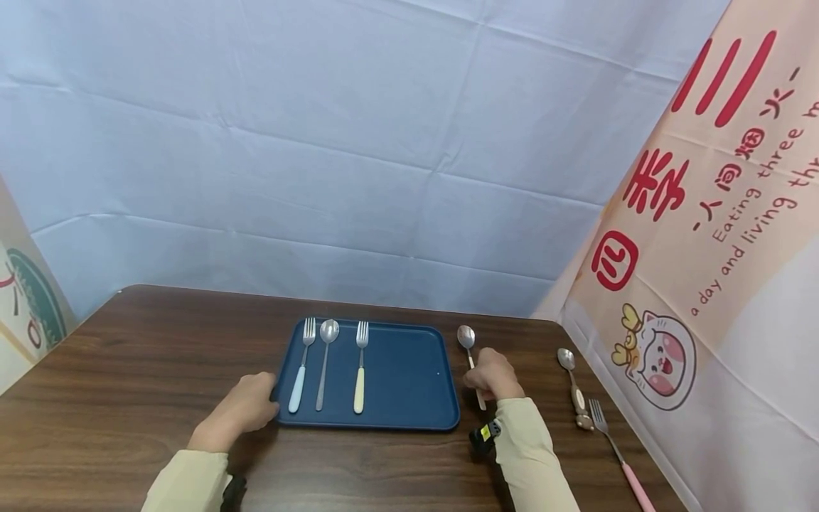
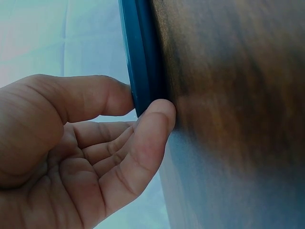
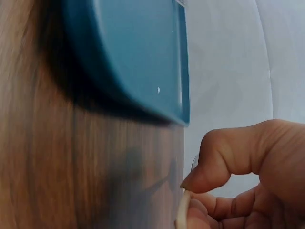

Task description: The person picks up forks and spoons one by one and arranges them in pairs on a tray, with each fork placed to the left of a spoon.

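Note:
A blue rectangular tray (image 1: 406,377) lies on the table. On its left part, side by side, are a fork with a light blue handle (image 1: 298,387), a plain metal spoon (image 1: 323,373) and a fork with a pale yellow handle (image 1: 360,387). My left hand (image 1: 246,405) pinches the tray's left edge, thumb on the rim and index finger at the underside in the left wrist view. Right of the tray, my right hand (image 1: 495,375) pinches the cream handle of another spoon (image 1: 466,336) between thumb and fingers. Its bowl points toward the back of the table.
Farther right on the brown wooden table (image 1: 128,398) lie a spoon with a decorated brown handle (image 1: 577,398) and a fork with a pink handle (image 1: 617,451). A pale cloth (image 1: 320,156) hangs behind the table, and a printed cloth (image 1: 723,235) borders its right edge.

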Tool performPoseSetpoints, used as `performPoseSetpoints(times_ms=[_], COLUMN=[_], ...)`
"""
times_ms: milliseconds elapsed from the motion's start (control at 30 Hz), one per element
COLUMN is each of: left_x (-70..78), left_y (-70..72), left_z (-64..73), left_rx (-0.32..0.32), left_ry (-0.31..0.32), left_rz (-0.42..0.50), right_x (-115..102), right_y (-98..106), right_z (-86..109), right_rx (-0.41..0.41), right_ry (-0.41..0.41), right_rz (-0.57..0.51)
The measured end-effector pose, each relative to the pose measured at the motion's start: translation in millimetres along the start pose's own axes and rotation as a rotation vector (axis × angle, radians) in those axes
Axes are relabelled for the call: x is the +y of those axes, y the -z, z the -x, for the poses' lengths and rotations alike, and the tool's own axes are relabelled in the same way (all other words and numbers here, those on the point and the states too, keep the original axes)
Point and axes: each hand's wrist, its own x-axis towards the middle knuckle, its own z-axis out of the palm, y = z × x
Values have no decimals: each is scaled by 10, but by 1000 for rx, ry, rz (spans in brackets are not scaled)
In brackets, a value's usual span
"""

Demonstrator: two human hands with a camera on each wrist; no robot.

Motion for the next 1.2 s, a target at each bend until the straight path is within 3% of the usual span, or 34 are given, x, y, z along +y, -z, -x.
performPoseSetpoints(times_ms=[467,733,1200], left_x=[-7,3,14], left_y=[-3,-1,-1], left_z=[1,0,5], left_rx=[8,-7,-17], left_ry=[-17,6,12], left_rz=[-3,0,0], right_x=[-274,-432,-568], right_y=[-153,-234,-340], right_z=[59,104,127], right_rx=[-24,-46,-72], right_ry=[67,85,107], right_rz=[13,4,5])
